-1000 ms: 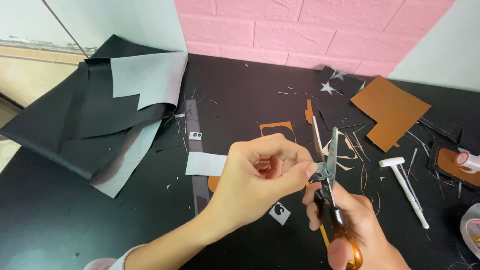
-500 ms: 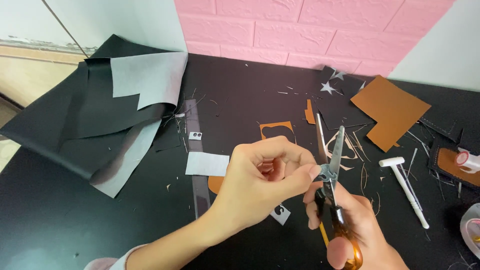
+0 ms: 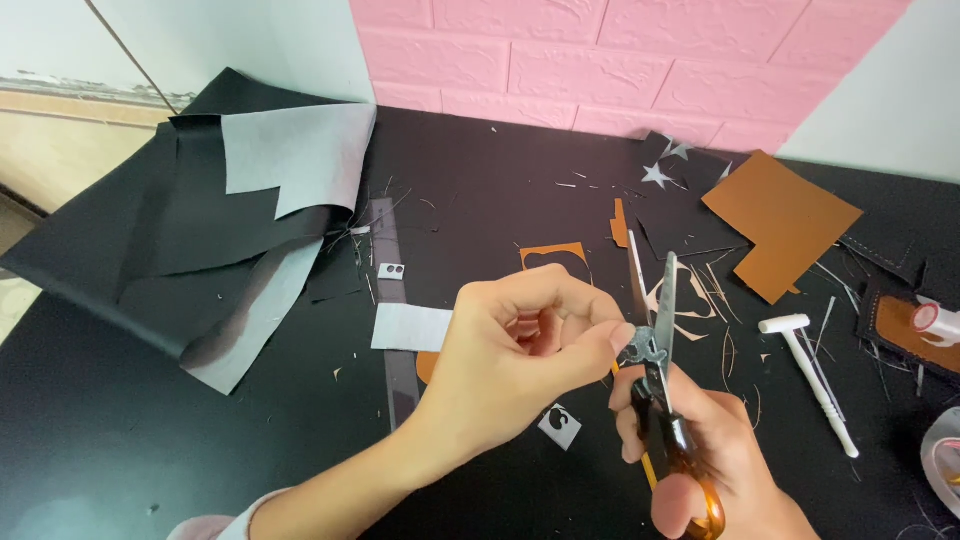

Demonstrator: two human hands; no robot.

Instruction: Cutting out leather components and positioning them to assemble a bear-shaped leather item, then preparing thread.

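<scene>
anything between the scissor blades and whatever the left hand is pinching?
Nothing visible. The scissors in the right hand stand open right beside the left hand, whose fingertips reach the pivot. The pinched piece is too small to identify.

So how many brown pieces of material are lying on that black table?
4 that I can make out: a large notched sheet at upper right, a small strip, a cut-out frame above the left hand, and one at the right edge. More may be hidden under the hands.
</scene>
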